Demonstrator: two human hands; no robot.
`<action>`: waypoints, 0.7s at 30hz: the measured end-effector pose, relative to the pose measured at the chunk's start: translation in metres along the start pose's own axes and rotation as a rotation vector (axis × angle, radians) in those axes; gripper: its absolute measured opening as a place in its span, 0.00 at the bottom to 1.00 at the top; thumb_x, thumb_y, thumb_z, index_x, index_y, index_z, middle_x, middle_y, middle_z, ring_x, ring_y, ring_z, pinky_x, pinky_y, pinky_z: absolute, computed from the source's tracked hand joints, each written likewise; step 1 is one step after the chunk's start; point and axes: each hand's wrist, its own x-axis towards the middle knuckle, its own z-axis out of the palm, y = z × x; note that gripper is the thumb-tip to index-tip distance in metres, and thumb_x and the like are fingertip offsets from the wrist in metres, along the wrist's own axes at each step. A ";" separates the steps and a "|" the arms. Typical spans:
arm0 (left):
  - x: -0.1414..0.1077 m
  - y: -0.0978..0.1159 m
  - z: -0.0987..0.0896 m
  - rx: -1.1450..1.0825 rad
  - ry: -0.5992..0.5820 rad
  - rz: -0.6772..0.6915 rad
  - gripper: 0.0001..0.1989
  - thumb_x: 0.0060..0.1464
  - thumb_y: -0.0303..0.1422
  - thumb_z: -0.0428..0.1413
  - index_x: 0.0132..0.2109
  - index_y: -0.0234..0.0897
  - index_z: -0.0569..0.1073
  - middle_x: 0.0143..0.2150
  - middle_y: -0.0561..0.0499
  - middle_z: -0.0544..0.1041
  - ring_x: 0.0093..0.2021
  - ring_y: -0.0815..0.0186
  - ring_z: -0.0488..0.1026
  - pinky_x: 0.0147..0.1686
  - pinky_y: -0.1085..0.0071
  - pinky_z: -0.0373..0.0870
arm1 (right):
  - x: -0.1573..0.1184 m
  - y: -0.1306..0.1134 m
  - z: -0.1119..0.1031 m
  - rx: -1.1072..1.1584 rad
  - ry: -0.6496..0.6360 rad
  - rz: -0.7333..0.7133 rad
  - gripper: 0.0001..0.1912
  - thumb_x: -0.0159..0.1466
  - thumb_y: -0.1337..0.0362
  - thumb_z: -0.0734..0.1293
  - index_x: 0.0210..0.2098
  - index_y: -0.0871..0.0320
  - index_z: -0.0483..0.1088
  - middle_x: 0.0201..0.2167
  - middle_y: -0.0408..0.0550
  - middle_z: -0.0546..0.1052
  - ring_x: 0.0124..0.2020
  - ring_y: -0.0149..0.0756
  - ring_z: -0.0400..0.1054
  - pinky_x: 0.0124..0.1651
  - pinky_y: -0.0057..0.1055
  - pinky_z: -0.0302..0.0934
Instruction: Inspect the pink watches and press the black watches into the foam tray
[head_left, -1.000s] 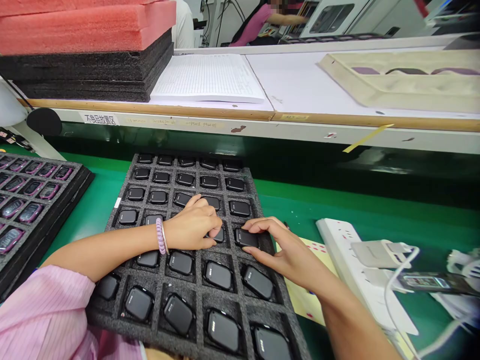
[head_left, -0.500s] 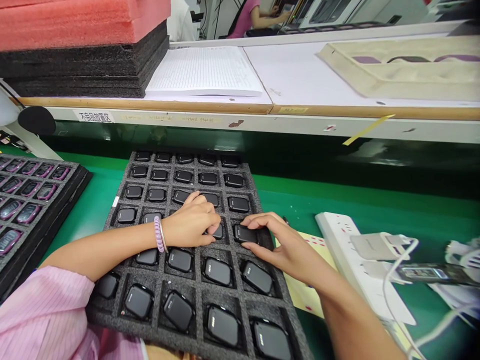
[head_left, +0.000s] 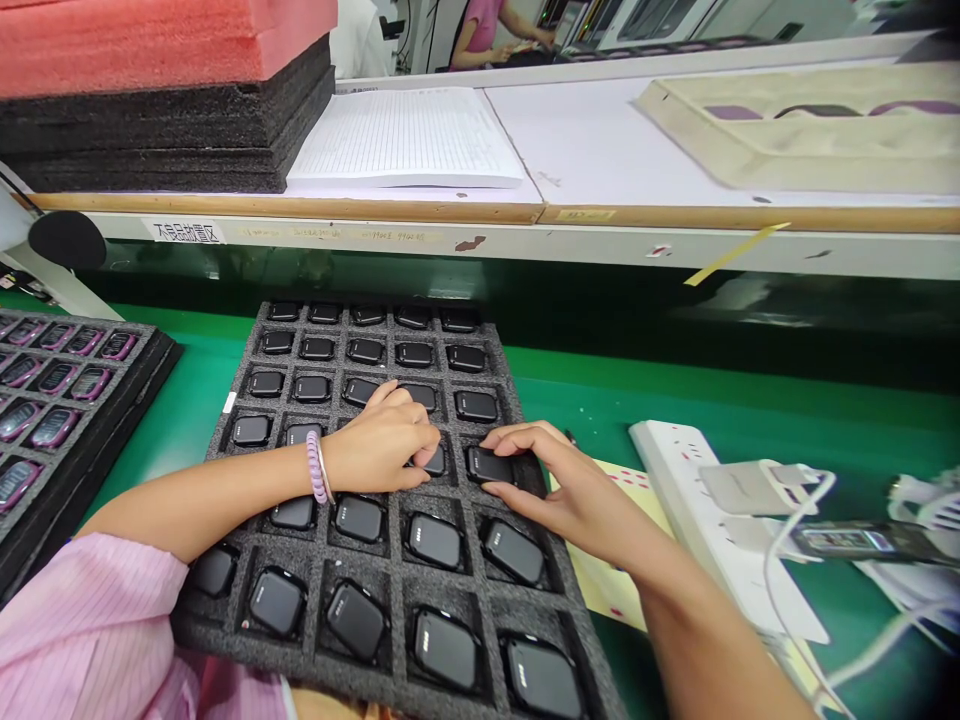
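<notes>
A dark grey foam tray (head_left: 217, 638) with square pockets lies in front of me, a black smartwatch case in nearly every visible pocket. My left hand (head_left: 386, 440), a lilac coil bracelet at its wrist, reaches across the middle. Its thumb and curled forefinger are round one black watch case (head_left: 435, 461), partly covered by the fingers. At the tray's right column, my right hand (head_left: 562, 480) pinches another watch case (head_left: 489, 465) between thumb and fingers. That case sits in its pocket, and its right end is hidden by the hand.
Left stands another foam tray (head_left: 142, 385) of purple-rimmed watch cases. On the right are a white power strip (head_left: 675, 455) with chargers and cables, and a yellow sheet (head_left: 607, 575). A shelf above holds a foam stack (head_left: 165, 130), a paper pad (head_left: 405, 140) and a cream tray (head_left: 690, 140). People sit beyond.
Both hands keep the same place on the tray and its watch cases. The view has shifted very slightly. In the background, a person's arm has moved.
</notes>
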 end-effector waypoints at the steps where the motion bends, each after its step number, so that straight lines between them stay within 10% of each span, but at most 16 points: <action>1: 0.000 0.000 0.000 -0.001 0.002 0.002 0.10 0.52 0.30 0.65 0.31 0.37 0.70 0.38 0.50 0.71 0.48 0.58 0.66 0.68 0.48 0.48 | 0.000 0.000 0.000 0.002 -0.003 0.008 0.09 0.68 0.57 0.66 0.44 0.52 0.64 0.43 0.51 0.74 0.45 0.45 0.69 0.46 0.41 0.66; 21: 0.000 0.002 -0.004 0.059 -0.013 0.017 0.10 0.52 0.31 0.66 0.32 0.37 0.71 0.37 0.49 0.72 0.47 0.57 0.67 0.70 0.47 0.45 | 0.001 -0.001 0.000 -0.016 -0.006 -0.028 0.08 0.69 0.58 0.65 0.43 0.52 0.63 0.42 0.50 0.74 0.45 0.45 0.70 0.46 0.40 0.65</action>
